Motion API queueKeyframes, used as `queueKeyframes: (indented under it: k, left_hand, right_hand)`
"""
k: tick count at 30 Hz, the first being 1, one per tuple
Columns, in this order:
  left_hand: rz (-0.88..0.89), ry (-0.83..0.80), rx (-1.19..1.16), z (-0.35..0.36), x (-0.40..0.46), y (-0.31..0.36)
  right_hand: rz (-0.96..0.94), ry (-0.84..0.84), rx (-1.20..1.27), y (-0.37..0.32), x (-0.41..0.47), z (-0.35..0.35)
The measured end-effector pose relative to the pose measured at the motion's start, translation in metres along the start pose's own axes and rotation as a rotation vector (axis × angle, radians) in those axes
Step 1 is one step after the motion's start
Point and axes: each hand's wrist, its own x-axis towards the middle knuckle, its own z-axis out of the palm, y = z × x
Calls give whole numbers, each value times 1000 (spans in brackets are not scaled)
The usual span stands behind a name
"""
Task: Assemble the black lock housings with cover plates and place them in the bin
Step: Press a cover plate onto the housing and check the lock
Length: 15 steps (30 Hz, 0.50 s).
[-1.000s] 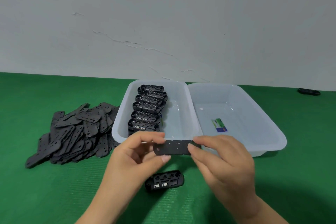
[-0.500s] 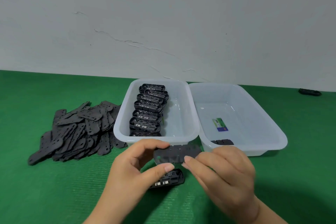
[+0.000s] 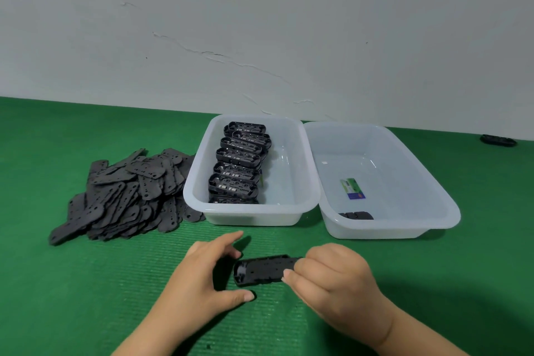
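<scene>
two hands on the counter at 6 o'clock. right hand pinches the right end of the lock housing, cover plate on top. left hand loosely curled at its left end, holding nothing. housing bin at 12, second bin at 2, plate pile at 10.

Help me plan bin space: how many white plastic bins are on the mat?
2: the left bin holds a row of housings; the right bin, touching it, holds one black part.
</scene>
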Motion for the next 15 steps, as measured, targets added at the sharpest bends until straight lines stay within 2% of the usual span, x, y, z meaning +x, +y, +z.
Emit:
queueKeyframes:
  k: [15]
  left_hand:
    - [5,44,-51,2,-2,-6]
  right_hand:
    - [22,-20,67,-10,7,19]
